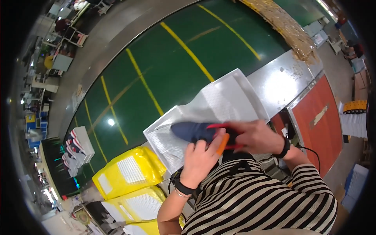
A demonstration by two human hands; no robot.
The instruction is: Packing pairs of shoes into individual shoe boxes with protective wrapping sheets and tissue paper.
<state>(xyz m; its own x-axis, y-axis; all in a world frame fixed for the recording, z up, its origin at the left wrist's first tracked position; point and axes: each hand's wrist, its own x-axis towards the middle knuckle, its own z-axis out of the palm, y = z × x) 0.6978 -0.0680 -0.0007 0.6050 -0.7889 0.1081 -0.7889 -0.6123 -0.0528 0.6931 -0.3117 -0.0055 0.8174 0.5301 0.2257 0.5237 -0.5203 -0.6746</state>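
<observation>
Striped shirt [254, 199] below, both hands are closing on the navy shoe [192, 131]: left hand [201, 158] steadying, right hand [254, 137] gripping its heel over the open white shoebox [235, 90].

- Hands: two, left hand [200, 158] and right hand [254, 136]
- Navy shoe [192, 131]: one
- White box [211, 113]: one, open
- Yellow crates [129, 172]: three visible
- Black wristbands [182, 187]: two
</observation>
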